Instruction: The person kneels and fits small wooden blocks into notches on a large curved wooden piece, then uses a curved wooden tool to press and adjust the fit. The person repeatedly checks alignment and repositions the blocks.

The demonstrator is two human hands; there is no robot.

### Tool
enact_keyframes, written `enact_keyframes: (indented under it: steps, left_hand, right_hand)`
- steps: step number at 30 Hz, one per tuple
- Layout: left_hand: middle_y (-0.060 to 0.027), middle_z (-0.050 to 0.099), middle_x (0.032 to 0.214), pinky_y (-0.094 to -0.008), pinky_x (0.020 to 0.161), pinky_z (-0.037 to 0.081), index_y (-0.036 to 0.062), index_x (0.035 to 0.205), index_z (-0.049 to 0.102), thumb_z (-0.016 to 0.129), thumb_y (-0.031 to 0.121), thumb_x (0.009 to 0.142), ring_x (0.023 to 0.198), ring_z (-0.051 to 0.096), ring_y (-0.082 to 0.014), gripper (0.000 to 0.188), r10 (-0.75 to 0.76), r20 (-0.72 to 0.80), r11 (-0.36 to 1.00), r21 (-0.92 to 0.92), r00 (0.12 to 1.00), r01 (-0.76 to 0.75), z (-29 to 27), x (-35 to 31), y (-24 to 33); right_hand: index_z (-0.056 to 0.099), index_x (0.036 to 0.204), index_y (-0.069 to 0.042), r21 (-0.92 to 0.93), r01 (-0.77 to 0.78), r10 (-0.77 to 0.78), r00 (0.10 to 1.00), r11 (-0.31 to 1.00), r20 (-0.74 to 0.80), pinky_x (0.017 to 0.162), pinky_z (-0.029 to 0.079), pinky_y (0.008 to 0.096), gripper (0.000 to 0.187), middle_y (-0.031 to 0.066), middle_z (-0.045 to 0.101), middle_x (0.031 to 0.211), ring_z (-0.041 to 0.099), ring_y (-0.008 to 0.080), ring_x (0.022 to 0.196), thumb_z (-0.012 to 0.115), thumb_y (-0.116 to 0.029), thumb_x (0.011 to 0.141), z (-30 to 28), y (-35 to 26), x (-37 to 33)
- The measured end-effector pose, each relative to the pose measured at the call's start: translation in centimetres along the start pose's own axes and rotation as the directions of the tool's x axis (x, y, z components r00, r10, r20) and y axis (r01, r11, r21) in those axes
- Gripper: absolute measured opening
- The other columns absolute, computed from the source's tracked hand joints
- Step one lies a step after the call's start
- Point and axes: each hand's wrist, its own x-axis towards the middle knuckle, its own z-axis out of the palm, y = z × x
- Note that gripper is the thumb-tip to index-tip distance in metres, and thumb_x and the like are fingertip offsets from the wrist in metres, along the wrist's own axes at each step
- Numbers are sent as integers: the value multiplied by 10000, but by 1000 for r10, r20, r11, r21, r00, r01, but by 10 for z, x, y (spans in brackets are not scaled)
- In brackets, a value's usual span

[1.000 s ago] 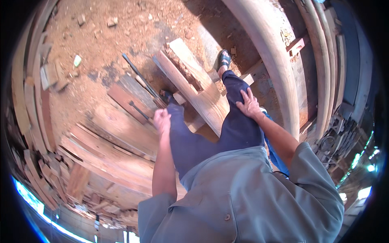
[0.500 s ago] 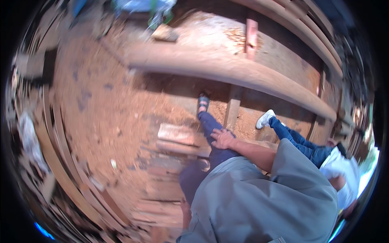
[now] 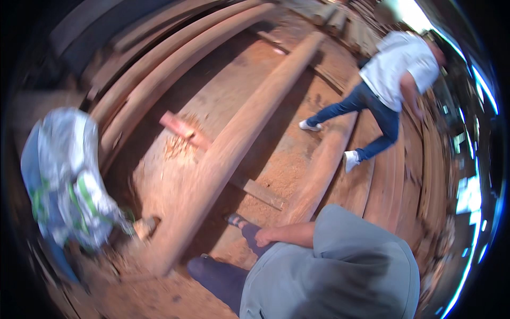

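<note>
Rests the right hand (image 3: pixel 264 237) on the dark trousers (image 3: pixel 260 249) at the right knee, with no tool or timber visible in the grip. Cannot tell fingers spread from fingers drawn together, for blur. No left hand in view, hence no telling the left grip or weighing one hand against the other for nearness.

From the right hand, to the left and ahead: a long rounded beam (image 3: pixel 228 149), apart from the grip, beyond the sandalled foot (image 3: pixel 236 219). Long axis slanting across the floor, from a near end at lower left, ahead of the left knee, to a far end at upper right. Straight ahead of the hand: a squared crosspiece (image 3: pixel 263 195), set roughly crosswise to the beam and apparently passing beneath. Near the hand, ahead and to the right: the closer end of a second beam (image 3: pixel 325 165), roughly parallel to the first and likewise untouched. Farther along, near that second beam, a co-worker (image 3: pixel 385 101) in a white top and blue jeans.
</note>
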Motion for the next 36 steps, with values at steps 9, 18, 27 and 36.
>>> enact_keyframes:
  steps: [9, 18, 27, 36]
  left_hand:
    - [-65, 585, 803, -333, 482, 427, 104, 1130, 545, 568, 255, 958, 651, 583, -201, 230, 60, 117, 969, 233, 991, -86, -152, 167, 218]
    - [-46, 579, 745, -320, 449, 394, 95, 1077, 549, 535, 207, 926, 613, 571, -221, 188, 47, 229, 971, 219, 972, -99, -163, 279, 380]
    - [-121, 663, 1041, -314, 673, 547, -6, 1342, 510, 628, 245, 959, 835, 694, -219, 473, -91, 638, 495, 695, 765, -521, 167, 164, 291]
    - [-41, 632, 758, -268, 531, 476, 38, 1016, 643, 584, 268, 954, 664, 631, -140, 245, -280, 389, 34, 918, 878, -395, 230, 262, 304]
  right_hand:
    - [678, 1142, -16, 911, -22, 708, 637, 413, -306, 935, 500, 452, 567, 240, 661, 1184, 636, 373, 1119, 456, -496, 938, 115, -57, -61]
    - [683, 1163, -14, 971, 36, 639, 747, 237, -183, 940, 493, 440, 481, 239, 663, 1186, 617, 388, 1144, 538, -407, 928, 284, -187, 12]
    - [621, 1299, -60, 903, 28, 568, 768, 428, -294, 1036, 441, 423, 537, 185, 606, 1331, 562, 366, 1225, 498, -446, 947, 244, -125, 52]
    - [689, 969, -39, 822, 359, 742, 662, -442, 110, 666, 515, 386, 319, 116, 662, 842, 638, 233, 736, 501, -291, 915, 199, -180, -15]
